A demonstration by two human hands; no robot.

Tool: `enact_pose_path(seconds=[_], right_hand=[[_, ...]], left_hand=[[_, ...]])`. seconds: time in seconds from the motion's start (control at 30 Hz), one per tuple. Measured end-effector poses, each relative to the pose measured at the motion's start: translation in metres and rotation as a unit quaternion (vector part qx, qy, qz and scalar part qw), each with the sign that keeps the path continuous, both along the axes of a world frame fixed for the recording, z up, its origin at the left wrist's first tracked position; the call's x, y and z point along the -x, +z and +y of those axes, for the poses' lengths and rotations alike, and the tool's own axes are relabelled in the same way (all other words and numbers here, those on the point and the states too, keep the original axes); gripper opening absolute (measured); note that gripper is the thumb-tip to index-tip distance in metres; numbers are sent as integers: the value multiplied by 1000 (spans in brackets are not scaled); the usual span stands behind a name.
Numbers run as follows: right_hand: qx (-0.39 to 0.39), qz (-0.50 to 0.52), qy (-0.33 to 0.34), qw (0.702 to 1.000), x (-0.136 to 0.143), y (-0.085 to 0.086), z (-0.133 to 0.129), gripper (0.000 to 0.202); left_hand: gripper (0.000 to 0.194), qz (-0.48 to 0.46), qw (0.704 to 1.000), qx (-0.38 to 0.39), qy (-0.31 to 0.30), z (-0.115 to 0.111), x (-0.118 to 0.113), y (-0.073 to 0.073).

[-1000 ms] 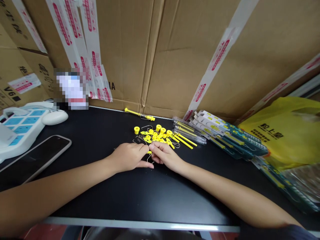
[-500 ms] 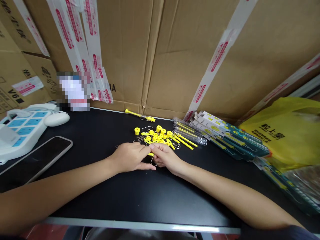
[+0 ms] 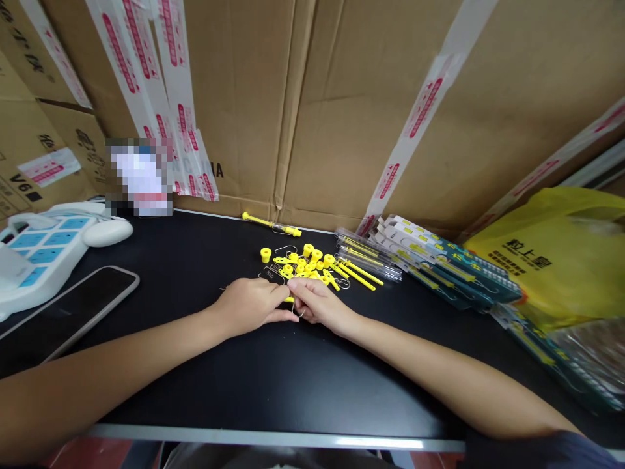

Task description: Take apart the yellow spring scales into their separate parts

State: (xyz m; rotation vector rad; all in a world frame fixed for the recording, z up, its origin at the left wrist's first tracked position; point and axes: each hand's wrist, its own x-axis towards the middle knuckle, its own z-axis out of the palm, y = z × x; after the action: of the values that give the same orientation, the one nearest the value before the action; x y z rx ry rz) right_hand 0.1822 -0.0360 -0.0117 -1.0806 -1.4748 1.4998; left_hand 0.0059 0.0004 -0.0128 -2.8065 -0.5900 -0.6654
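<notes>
My left hand (image 3: 251, 301) and my right hand (image 3: 323, 305) meet over the front of the black table. A small yellow plastic piece (image 3: 290, 299) shows between them, with my left fingers closed on it. A thin bent wire hook (image 3: 294, 309) curves down by my right fingertips, which pinch it. The fingers hide how the two parts join. Just behind my hands lies a loose pile of yellow plastic parts (image 3: 303, 266) mixed with wire pieces. A single yellow flanged cap (image 3: 265, 255) stands left of the pile.
Yellow rods (image 3: 359, 273) and clear tubes (image 3: 390, 268) lie right of the pile, beside stacked hook packages (image 3: 439, 260). Farther right sits a yellow bag (image 3: 547, 254). A phone (image 3: 73, 309) and power strip (image 3: 53, 241) lie left. A cardboard wall (image 3: 244, 117) stands behind.
My hands stay together at nearly the same spot. My left thumb and the wire hook have shifted slightly, and the hook now sits closer to the thumb tip. The whole view has drifted a little.
</notes>
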Motion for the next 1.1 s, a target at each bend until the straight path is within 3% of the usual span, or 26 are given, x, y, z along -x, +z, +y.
enact_pose_path(seconds=[0.3,0.43,0.63,0.87,1.1], right_hand=[[-21,16,-27,999,-1,-5,-1,49],[-58,-20,-21,998,-2,-6,-3,46],[-38,-28,20,999,-3,-2,-3,44],[-5,4,32,999,-3,0,-1,45],[-51,-30,69,996,-7,-4,1,43]], left_hand=[[41,38,996,58,63,-4,-4,6],[40,36,998,35,29,-4,-2,5],[43,-4,998,-66,-7,-5,0,1],[48,-20,996,-75,-34,-1,0,3],[49,-12,998,-56,-38,-3,-1,5]])
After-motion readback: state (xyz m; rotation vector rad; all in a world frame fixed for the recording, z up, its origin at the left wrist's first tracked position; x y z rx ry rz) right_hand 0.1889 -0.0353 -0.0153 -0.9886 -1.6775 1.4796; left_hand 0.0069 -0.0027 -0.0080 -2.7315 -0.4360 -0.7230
